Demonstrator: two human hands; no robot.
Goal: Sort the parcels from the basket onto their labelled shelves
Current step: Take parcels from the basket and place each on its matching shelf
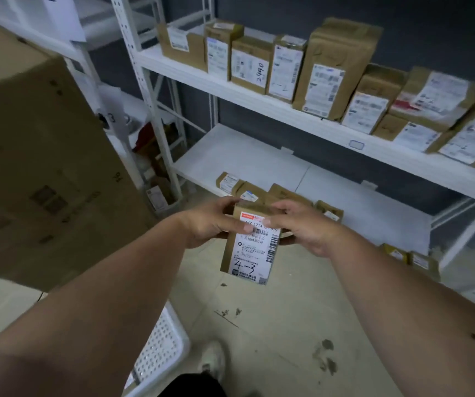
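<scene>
A small brown parcel [252, 247] with a white shipping label marked "4-3" by hand hangs in front of me at centre. My left hand [210, 222] grips its upper left edge, thumb across the label. My right hand [302, 224] holds its upper right edge with fingers curled over the top. A white perforated basket [159, 348] stands on the floor at the lower left, partly hidden by my left forearm. White shelves rise ahead: the upper shelf [259, 101] carries several labelled parcels, and the lower shelf [359, 202] holds a few small ones.
A large cardboard box [44, 167] fills the left side at shoulder height. A second white rack [133, 81] stands behind it. Grey floor with dark stains lies below. My shoe [213, 359] shows near the bottom.
</scene>
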